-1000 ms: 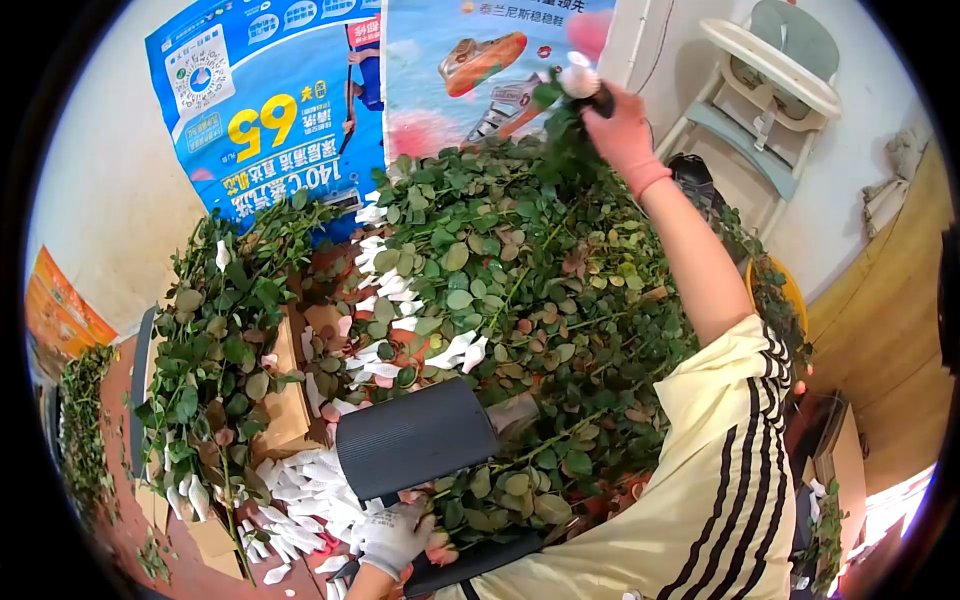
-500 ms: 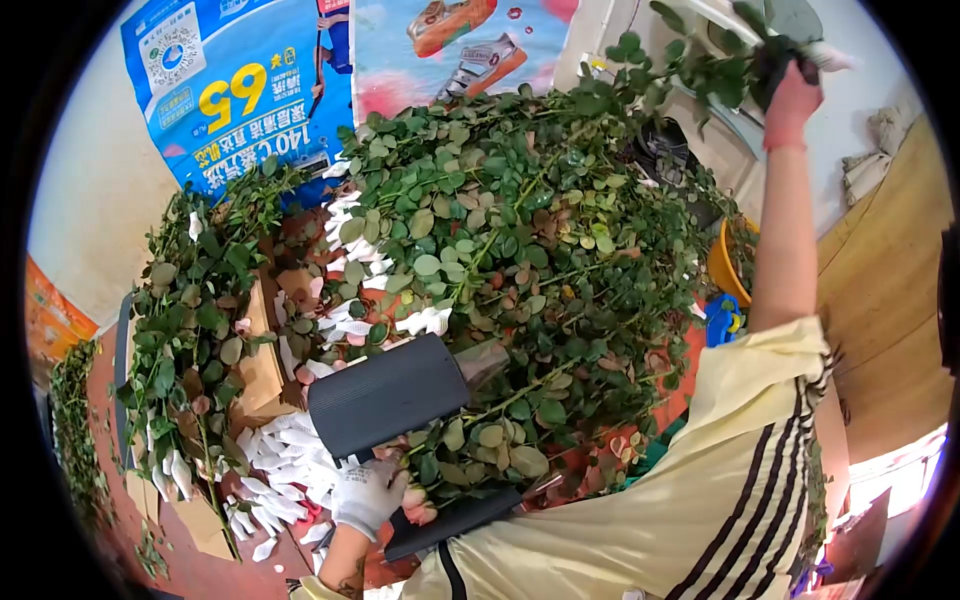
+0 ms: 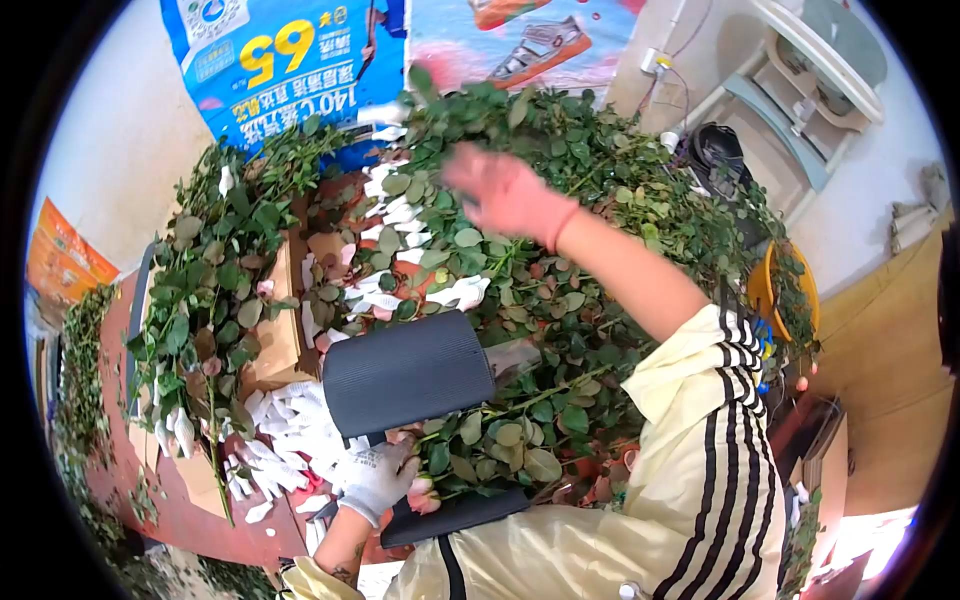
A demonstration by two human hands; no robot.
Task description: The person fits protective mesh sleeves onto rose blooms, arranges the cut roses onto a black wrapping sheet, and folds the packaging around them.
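Note:
My left hand [image 3: 372,482], in a white glove, rests palm-down at the lower end of a dark ribbed padded block [image 3: 408,372]. Its thumb stands apart from the fingers, which are partly hidden by the block; I see nothing held. Right beside the thumb is a pink rose head [image 3: 423,494] above a flat black pad [image 3: 455,518]. My right hand [image 3: 505,198], in a pinkish-red glove, is over the heap of leafy rose stems [image 3: 620,200]. Motion smears its fingers, and whether it holds a stem cannot be seen.
White net sleeves [image 3: 295,410] lie left of the block, with more white-sleeved heads [image 3: 462,292] behind it. Further left, rose stems [image 3: 185,330] lean over a cardboard box [image 3: 275,340]. A yellow-orange bucket [image 3: 765,285] and a pale high chair [image 3: 800,110] stand at right.
My right hand has swung from the upper right, where it held a rose stem with a white-covered head, leftward over the heap. The view has shifted; my left hand stays by the block.

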